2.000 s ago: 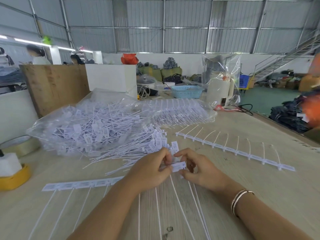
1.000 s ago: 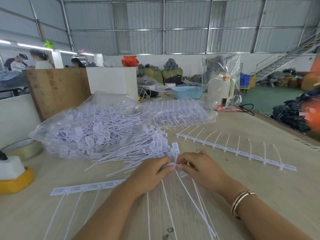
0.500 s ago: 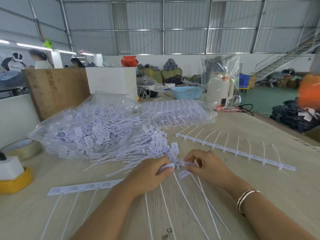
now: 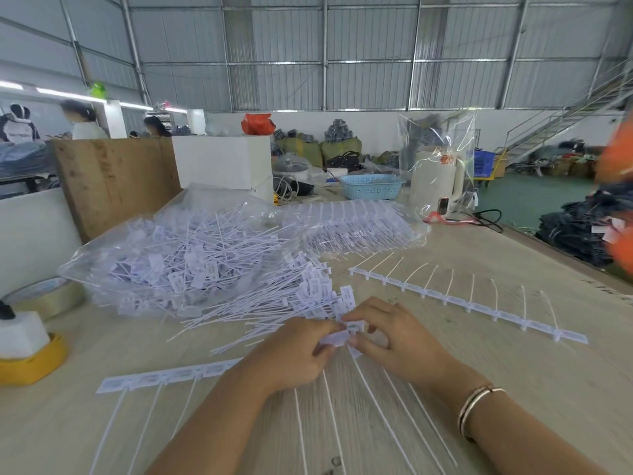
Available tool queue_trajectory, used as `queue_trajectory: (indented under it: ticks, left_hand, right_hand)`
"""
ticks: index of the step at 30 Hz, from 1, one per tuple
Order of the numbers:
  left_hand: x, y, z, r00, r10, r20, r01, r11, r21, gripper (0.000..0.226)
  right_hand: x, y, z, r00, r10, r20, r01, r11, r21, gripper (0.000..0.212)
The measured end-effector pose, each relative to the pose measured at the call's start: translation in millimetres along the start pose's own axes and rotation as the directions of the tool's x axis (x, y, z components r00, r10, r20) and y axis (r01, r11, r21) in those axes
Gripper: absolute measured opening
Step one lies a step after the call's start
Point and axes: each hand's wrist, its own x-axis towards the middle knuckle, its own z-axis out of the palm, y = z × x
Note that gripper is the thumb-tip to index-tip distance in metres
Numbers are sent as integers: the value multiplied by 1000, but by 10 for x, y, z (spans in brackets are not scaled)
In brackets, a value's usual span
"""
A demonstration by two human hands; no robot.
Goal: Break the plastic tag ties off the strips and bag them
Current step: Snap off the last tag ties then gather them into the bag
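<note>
A white strip of tag ties [image 4: 164, 375] lies across the wooden table in front of me, its thin tails running toward me. My left hand [image 4: 294, 354] pinches the strip's right end. Facing it, my right hand [image 4: 394, 341] pinches the end tag tie [image 4: 354, 326] by its flat head. A loose heap of separated ties [image 4: 274, 303] lies just beyond my hands. Behind the heap is a clear plastic bag [image 4: 178, 255] full of ties. A second strip [image 4: 472, 306] lies to the right, tails curling upward.
At the left edge are a tape roll [image 4: 44, 296] and a yellow-based dispenser [image 4: 27, 351]. Another bag of stacked strips [image 4: 359, 228] lies at the back, near a blue basket [image 4: 371, 186] and a white kettle [image 4: 436, 181]. A wooden board [image 4: 113, 180] stands at back left.
Both hands stay together at the strip's right end. Half a second ago the right hand pulled slightly apart with a tie; now its fingers are back against the left hand's.
</note>
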Motion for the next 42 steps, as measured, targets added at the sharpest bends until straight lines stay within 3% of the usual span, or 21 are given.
queue_trajectory:
  ticks: [5,10,14,16,19,23,30,42]
  left_hand:
    - [7,24,6,997,-32,-64,22,987,-156,23]
    - [6,58,19,997,-26,-79,9,978,-207,21]
    - [-4,45,-18,997,-61,-45,57,994,-95,14]
    - [-4,14,-35,994,-103,-40,103,995,-11,24]
    - [-7,-11,-36,991,-133,-23,134,991,14,39]
    - [6,-12,-14,993,-114,-21,113,993,-43,38]
    - [-11,-66,4,993,-77,88,88,988,-128,33]
    - [-23,-71,-30,999,-13,52,24,977,-212,34]
  right_hand:
    - [48,-98,47,998,17,63,-18,1000,7,46]
    - [-10,-50,15,996,57,62,-66,986,154,40]
    - [18,-25,-5,998,47,31,-49,997,57,19]
    - [28,-17,-13,999,31,25,-32,998,53,14]
    - [21,2,-14,999,32,28,-34,998,53,14]
    - [17,5,-19,999,22,32,-25,993,118,19]
    - [27,23,3,998,30,57,-26,997,-70,12]
    - [12,84,14,992,15,129,7,986,-169,18]
